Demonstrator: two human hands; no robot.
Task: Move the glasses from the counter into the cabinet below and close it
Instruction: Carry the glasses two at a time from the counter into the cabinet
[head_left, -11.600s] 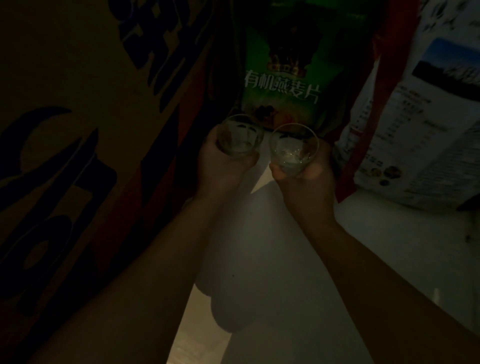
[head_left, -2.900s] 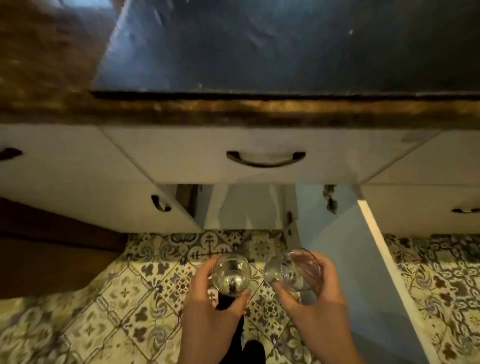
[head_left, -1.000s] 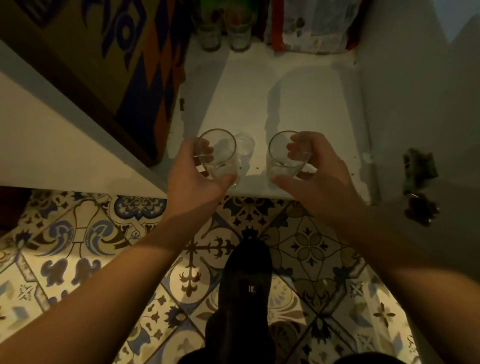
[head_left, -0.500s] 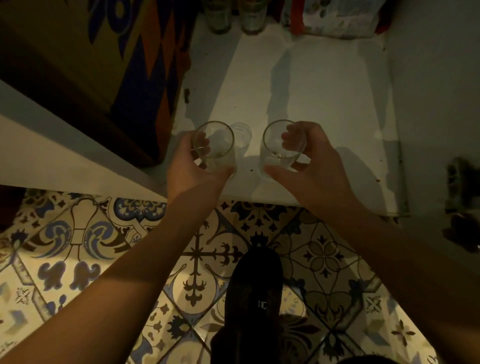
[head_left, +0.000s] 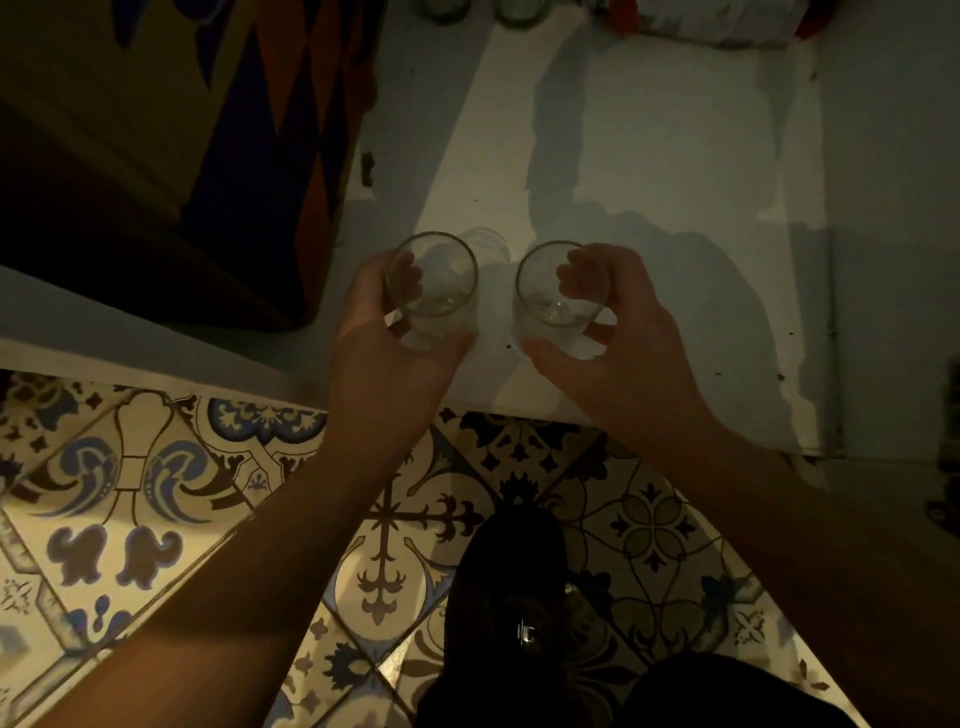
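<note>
Dim light falls across the white painted cabinet shelf (head_left: 649, 171), its surface smooth but chipped and speckled near the front edge, where a person holds two clear drinking glasses just above or on it; contact with the shelf cannot be told. Both tumblers are round, thin-walled and empty, standing roughly upright with mouths toward the camera and long axes running down toward the shelf. The left hand (head_left: 384, 364) is wrapped around the left glass (head_left: 434, 283), fingers curled behind it and thumb at the near side. The right hand (head_left: 623, 353) grips the right glass (head_left: 558, 291) the same way, fingertips showing through its wall. The two glasses sit side by side near the shelf's front edge, close but apart.

Left of the shelf stands a large cardboard box (head_left: 182, 130), matte, printed with blue and orange shapes, close beside the left glass. At the back of the shelf, the bases of two more glasses (head_left: 478, 8) and a glossy printed bag (head_left: 722, 26) are partly cut off by the frame; open shelf lies between them and the held pair. In front of the shelf spreads a patterned floor (head_left: 130, 493) of glazed blue, cream and black tiles, with a dark shoe (head_left: 511, 582) resting on it.
</note>
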